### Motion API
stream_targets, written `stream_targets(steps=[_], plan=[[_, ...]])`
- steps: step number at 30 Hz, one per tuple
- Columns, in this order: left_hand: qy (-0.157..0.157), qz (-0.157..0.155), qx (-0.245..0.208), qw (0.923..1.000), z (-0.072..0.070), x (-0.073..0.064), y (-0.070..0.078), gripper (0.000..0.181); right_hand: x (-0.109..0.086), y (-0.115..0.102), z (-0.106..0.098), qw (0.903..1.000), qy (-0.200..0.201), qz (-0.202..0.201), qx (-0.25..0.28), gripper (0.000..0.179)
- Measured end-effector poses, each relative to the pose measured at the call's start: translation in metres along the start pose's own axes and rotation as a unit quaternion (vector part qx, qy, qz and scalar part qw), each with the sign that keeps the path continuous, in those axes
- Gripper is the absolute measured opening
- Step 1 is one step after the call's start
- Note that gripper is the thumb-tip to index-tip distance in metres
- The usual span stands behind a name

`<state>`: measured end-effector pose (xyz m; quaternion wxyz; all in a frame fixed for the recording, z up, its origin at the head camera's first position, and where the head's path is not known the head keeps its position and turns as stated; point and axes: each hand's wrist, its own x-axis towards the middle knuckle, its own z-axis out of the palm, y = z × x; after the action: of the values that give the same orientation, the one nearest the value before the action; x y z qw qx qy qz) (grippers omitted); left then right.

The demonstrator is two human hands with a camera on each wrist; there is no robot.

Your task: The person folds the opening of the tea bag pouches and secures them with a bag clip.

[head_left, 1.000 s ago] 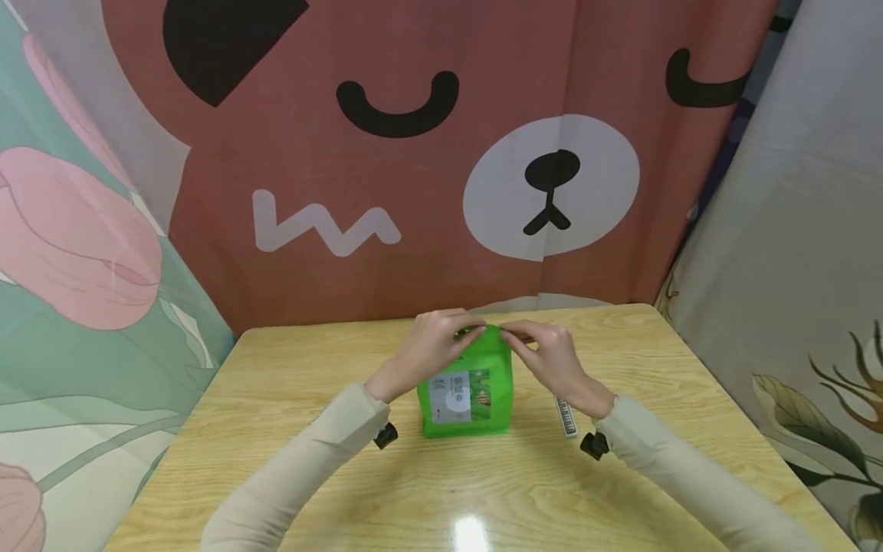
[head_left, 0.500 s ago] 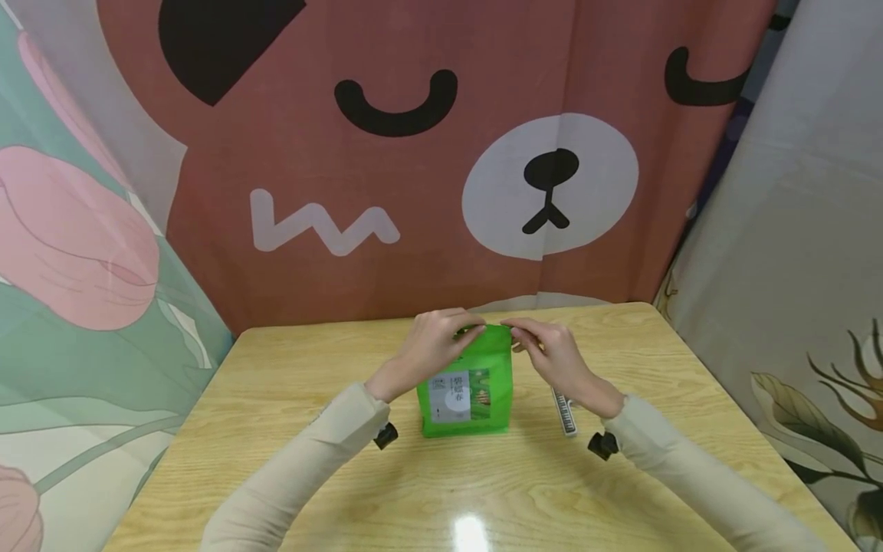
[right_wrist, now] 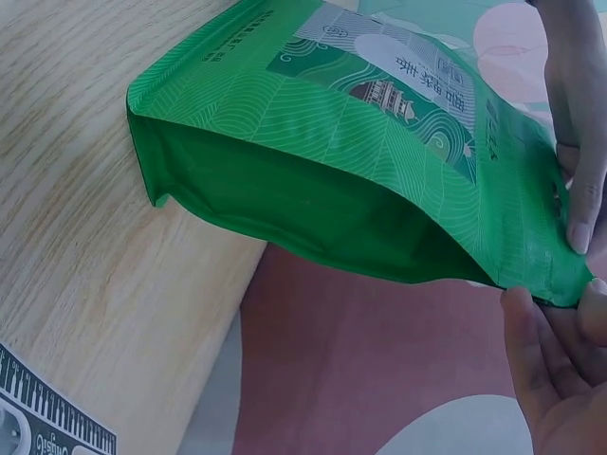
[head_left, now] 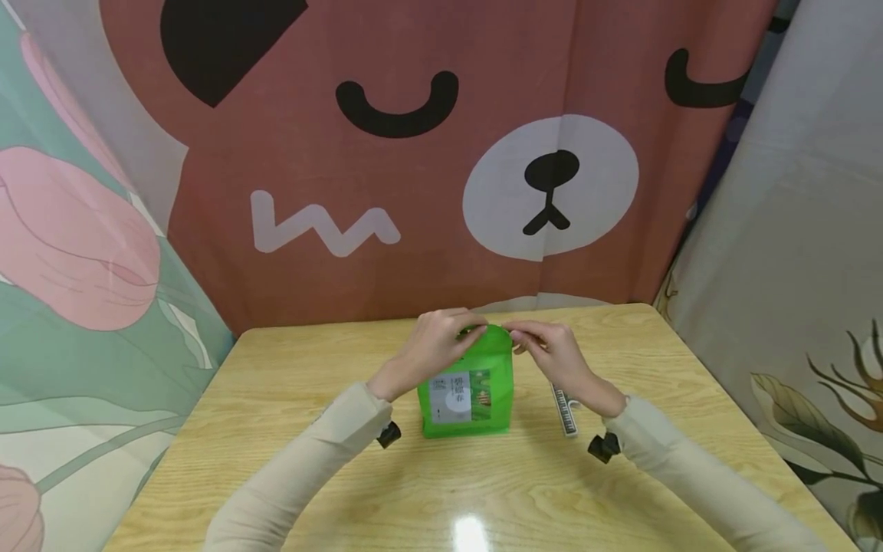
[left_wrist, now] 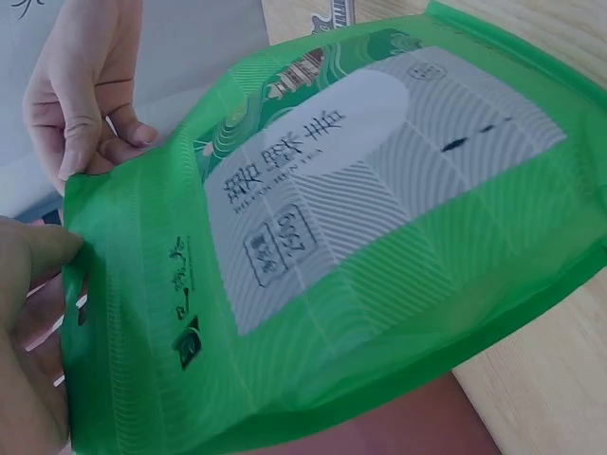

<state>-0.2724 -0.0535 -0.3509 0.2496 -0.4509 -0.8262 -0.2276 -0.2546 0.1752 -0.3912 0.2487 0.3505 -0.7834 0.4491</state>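
Observation:
A green tea pouch [head_left: 501, 399] with a grey label stands upright near the middle of the table. My left hand [head_left: 436, 337] grips its top edge near the left and middle, thumb on the front face; fingers pass behind in the left wrist view, beside a slot in the pouch. At the top right corner, my right hand [head_left: 557, 353] pinches the edge between thumb and fingers. The right wrist view shows the folded side of the pouch [right_wrist: 285, 199] and the right fingertips [right_wrist: 518, 308] at its upper corner. The pouch's back is hidden.
A flat black-and-white piece with a piano-key print [head_left: 566, 414] lies right of the pouch, under the right wrist. The wooden table [head_left: 441, 483] ends at a brown curtain with a bear [head_left: 414, 169]. Patterned curtains hang on both sides.
My right hand has shifted slightly right and its fingers have changed position at the pouch's corner. The left hand stays at the top edge. The pouch has barely moved.

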Motion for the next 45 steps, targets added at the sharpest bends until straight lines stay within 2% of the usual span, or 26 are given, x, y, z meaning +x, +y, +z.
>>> stream_targets(steps=[4, 11, 19, 32, 37, 45], plan=[[-0.009, 0.002, 0.0, 1.0, 0.001, 0.003, 0.002, 0.015, 0.0, -0.001, 0.001, 0.9995, 0.011, -0.017, -0.026, 0.021], [-0.002, 0.004, 0.001, 1.0, 0.003, 0.006, 0.005, 0.015, 0.001, 0.001, 0.005, 0.998, 0.031, -0.033, -0.044, 0.019], [-0.021, 0.001, 0.001, 0.9998, 0.006, 0.011, 0.01, 0.018, 0.003, 0.001, 0.008, 0.9951, 0.048, -0.042, -0.075, 0.018], [-0.008, 0.003, -0.009, 0.9999, 0.01, 0.013, 0.007, 0.012, 0.002, -0.001, 0.003, 0.9984, 0.012, -0.016, -0.053, 0.02], [-0.001, 0.007, -0.01, 0.9999, 0.011, 0.012, 0.007, 0.011, 0.001, 0.0, 0.003, 0.9964, 0.01, -0.019, -0.081, 0.018], [0.003, 0.015, -0.018, 0.9997, 0.012, 0.011, 0.006, 0.011, 0.001, 0.001, 0.005, 0.991, 0.024, -0.049, -0.122, 0.015]])
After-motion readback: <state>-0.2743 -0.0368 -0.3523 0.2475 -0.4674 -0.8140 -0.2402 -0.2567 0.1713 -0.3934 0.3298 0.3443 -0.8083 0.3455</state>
